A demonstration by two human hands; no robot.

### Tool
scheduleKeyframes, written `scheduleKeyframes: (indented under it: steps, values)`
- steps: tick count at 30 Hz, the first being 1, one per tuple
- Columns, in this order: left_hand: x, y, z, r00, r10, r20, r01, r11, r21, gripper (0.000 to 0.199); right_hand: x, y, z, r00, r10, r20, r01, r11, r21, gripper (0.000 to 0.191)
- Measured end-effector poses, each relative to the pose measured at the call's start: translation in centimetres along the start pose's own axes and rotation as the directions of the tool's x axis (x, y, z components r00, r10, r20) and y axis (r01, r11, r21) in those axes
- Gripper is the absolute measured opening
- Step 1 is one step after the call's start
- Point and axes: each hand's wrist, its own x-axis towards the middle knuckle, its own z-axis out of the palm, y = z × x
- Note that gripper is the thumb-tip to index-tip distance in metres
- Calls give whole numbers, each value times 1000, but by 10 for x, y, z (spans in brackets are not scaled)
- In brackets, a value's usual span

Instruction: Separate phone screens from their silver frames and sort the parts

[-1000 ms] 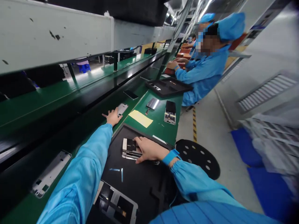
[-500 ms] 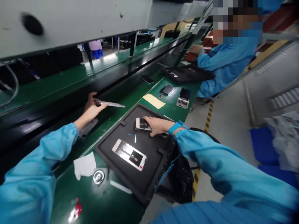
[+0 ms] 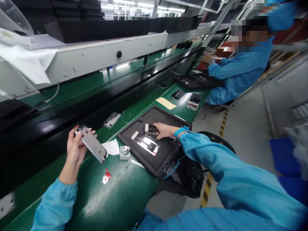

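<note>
My left hand (image 3: pixel 76 146) is closed round one end of a grey phone frame (image 3: pixel 93 144), tilted above the green bench with its flat cut-out side showing. Over the black foam tray (image 3: pixel 130 124), my right hand (image 3: pixel 165 130) has its fingers closed on a phone screen (image 3: pixel 150 129) with a white end, on what looks like a small stack. Part of that stack is hidden under the hand. Beside it in the tray lies another phone screen (image 3: pixel 145 143), back side up. Another phone frame (image 3: pixel 112 120) rests on the dark strip past the tray.
Near the tray are a white cloth (image 3: pixel 111 147), a small dispenser with a metal top (image 3: pixel 125 152) and a red-and-white item (image 3: pixel 106 176). A yellow paper (image 3: pixel 166 103) and phone parts (image 3: pixel 193 101) lie farther along. A co-worker (image 3: pixel 243 69) sits at the far right.
My left hand has come back toward me with the phone frame, turning its flat side into view. My right hand stays at the phone screens. The camera view has shifted.
</note>
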Motion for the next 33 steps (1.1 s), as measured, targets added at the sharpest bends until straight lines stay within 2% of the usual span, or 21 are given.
scheduleKeyframes:
  steps: [3, 6, 8, 11, 13, 15, 19, 22, 25, 27, 29, 31, 33]
  values:
    - [-12, 0, -7, 999, -21, 46, 26, 994, -104, 58, -8, -7, -3, 995, 77, -70, -77, 997, 7, 88]
    - [-19, -2, -9, 998, -39, 46, 46, 983, -175, 59, -33, -21, -1, 970, 169, -175, -170, 985, 12, 81]
    - [-21, -2, -10, 998, -47, 48, 56, 976, -212, 61, -53, -38, 11, 948, 220, -228, -218, 975, 36, 70]
    - [-23, 1, -10, 995, -58, 76, 75, 966, -247, 61, -72, -70, 40, 940, 271, -206, -255, 962, 100, 59]
    - [-25, 6, -10, 993, -68, 99, 92, 960, -263, 64, -73, -85, 58, 934, 314, -169, -291, 946, 144, 65]
    - [-29, 11, -7, 991, -78, 105, 105, 955, -278, 66, -65, -92, 65, 920, 365, -141, -337, 922, 192, 75]
    - [-41, 18, 1, 996, -45, 75, 67, 944, -323, 62, -45, -89, 57, 903, 419, -97, -370, 872, 322, 77]
    - [-48, 23, 5, 996, -37, 85, 64, 939, -338, 61, -48, -91, 49, 910, 398, -112, -312, 839, 446, 75]
    - [-53, 31, 7, 990, -76, 117, 113, 927, -357, 57, -70, -91, 40, 918, 345, -196, -178, 799, 575, 70]
    - [-57, 37, 6, 983, -118, 141, 164, 910, -382, 53, -90, -85, 27, 905, 325, -277, -75, 760, 645, 68]
    - [-63, 42, 4, 966, -149, 212, 221, 900, -374, 54, -109, -78, 8, 876, 331, -352, 7, 721, 693, 71]
    - [-72, 42, 4, 924, -165, 346, 281, 905, -320, 61, -126, -78, -13, 824, 346, -448, 110, 679, 726, 73]
    - [-84, 38, 6, 835, -191, 517, 353, 905, -236, 74, -139, -96, -31, 747, 341, -571, 281, 618, 735, 67]
